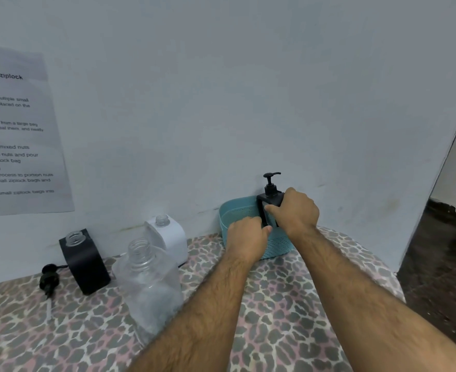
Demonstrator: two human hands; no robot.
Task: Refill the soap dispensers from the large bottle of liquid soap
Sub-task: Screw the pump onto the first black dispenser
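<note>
Now both hands meet at the teal basket [275, 251].
Right hand [297, 210] grips the black pump dispenser [271, 200] standing in it; left hand [248, 237] curls against its lower side.

Both bare forearms stretch forward and away from the body, converging toward the far wall. The right hand [297, 210] is higher, knuckles up, fingers curled closed around the black pump dispenser [270, 204], thumb pressed across its front. The left hand [247, 236] sits just below and beside it, fingers bent, thumb tip touching the dispenser's lower edge.
</note>
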